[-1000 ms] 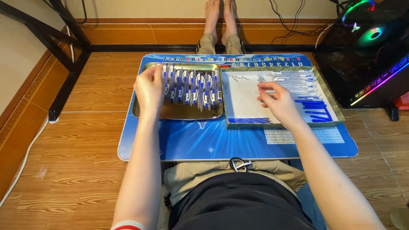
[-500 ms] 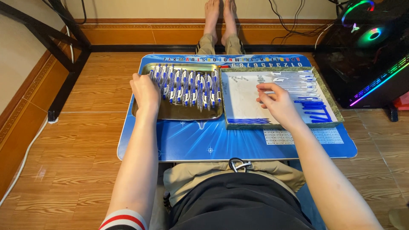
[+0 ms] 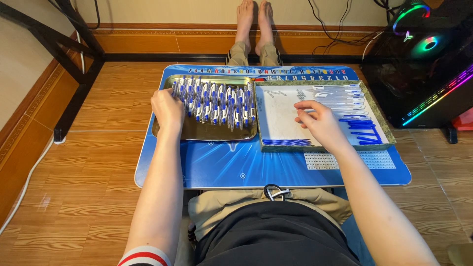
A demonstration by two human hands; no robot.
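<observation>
A metal tray on the blue lap table holds a row of several blue-and-white pens. My left hand rests over the tray's left end, fingers curled on the leftmost pens. To the right stands a green-rimmed tray with a white floor, holding clear pen barrels, blue refills and small springs. My right hand hovers over this tray's middle, fingertips pinched on a small clear part that is hard to make out.
A computer case with coloured lights stands at the right. A black metal frame leans at the left by the wall. My legs and bare feet stretch under the table over the wooden floor. Cables run along the skirting.
My left hand has slid from the middle of the pen row to the left end of the metal tray. The right hand has hardly moved.
</observation>
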